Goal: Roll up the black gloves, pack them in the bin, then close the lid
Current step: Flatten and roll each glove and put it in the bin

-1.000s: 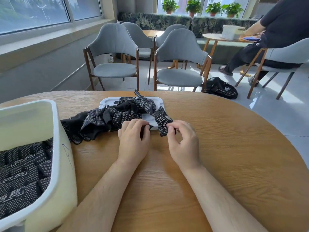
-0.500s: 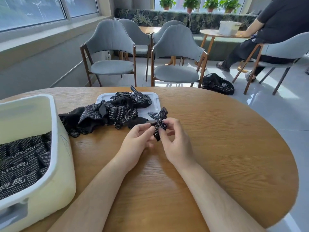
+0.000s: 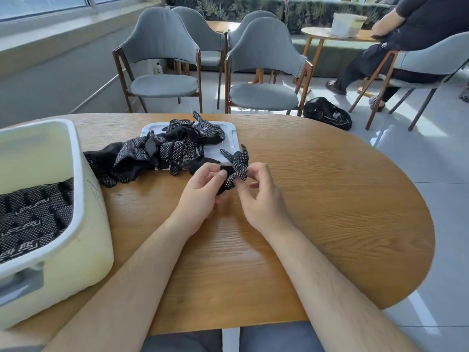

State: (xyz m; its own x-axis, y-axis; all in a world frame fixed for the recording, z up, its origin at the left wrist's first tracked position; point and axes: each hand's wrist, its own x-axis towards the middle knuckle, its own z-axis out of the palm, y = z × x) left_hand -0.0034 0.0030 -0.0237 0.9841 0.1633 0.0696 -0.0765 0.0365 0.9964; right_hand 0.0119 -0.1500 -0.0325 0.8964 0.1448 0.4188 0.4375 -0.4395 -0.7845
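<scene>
1. Here the left hand (image 3: 203,190) and right hand (image 3: 261,199), close together, pinch one glove (image 3: 237,171) above the table (image 3: 330,199), seemingly to roll it tight;
2. the open bin (image 3: 78,174) stands near, ready for packing; its lid (image 3: 229,133) lies under loose gloves (image 3: 162,154).

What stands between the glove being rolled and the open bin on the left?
Nothing visible blocks it. The left hand and right hand hold the glove above bare table; the bin is open, its lid lying farther back under the loose gloves, whose near end lies low beside the bin's wall.
</scene>
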